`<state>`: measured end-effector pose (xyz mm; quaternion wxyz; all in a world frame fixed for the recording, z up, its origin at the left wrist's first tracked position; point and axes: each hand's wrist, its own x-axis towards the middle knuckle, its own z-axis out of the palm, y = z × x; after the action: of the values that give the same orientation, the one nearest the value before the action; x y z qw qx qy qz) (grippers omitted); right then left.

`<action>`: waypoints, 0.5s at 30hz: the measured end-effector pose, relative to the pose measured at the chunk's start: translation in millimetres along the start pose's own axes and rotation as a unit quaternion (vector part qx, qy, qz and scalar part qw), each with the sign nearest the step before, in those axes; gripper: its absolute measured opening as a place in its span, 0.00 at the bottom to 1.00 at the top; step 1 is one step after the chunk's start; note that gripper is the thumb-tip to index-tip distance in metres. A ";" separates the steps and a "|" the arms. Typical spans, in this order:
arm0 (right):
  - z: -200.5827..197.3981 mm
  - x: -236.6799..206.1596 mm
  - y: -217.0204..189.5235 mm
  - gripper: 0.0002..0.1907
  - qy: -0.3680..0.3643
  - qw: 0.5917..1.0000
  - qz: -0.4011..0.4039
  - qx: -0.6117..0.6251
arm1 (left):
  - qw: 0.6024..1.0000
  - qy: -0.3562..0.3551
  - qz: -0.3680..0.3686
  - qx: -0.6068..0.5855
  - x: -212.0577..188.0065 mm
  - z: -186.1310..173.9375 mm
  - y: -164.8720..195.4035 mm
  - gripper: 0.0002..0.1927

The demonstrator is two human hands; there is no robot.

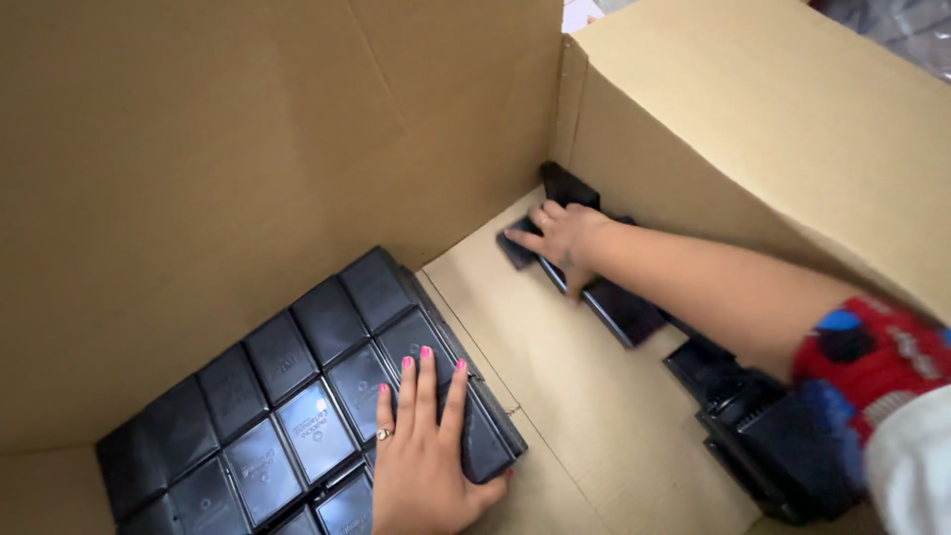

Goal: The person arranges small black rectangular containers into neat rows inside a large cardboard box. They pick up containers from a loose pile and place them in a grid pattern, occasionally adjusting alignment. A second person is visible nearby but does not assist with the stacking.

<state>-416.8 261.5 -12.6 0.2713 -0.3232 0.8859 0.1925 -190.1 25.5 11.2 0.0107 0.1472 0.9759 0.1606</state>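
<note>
Brown corrugated cardboard forms the walls and floor of a large open carton (248, 129), seen from above. On its floor at the lower left, flat black plastic cases (287, 406) are packed edge to edge in neat rows as a sloping block, each with a glossy square lid.

The left hand (426, 461) is laid flat on the right end of this block, fingers spread slightly and stretched forward, palm down, with the thumb hooked round the outer edge of the end case. Pink polish is seen on the nails and a ring on one finger. Nothing is pinched by it; the cases are merely pressed upon.

The right hand (560, 236) is stretched deep into the far corner of the carton, where more black cases (619, 307) stand on edge in a line along the right-hand wall. Its fingers are spread loosely over a loose case (518, 248) lying just beside that line, fingertips touching its top; whether the case is gripped cannot be told. A red and blue patterned sleeve (872, 357) is worn on that arm.

Further black cases (763, 436) are heaped at the lower right, below the forearm. Bare cardboard floor is left between the two groups.
</note>
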 end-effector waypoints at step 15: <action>21.0 -9.6 -2.1 0.75 0.021 0.997 -0.027 0.074 | 0.999 0.022 0.007 0.027 -5.6 -5.2 5.3 0.64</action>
<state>-401.6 275.3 -23.4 0.2808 -0.3299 0.8943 0.1118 -183.6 27.0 17.7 -0.0158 0.1511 0.9787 0.1380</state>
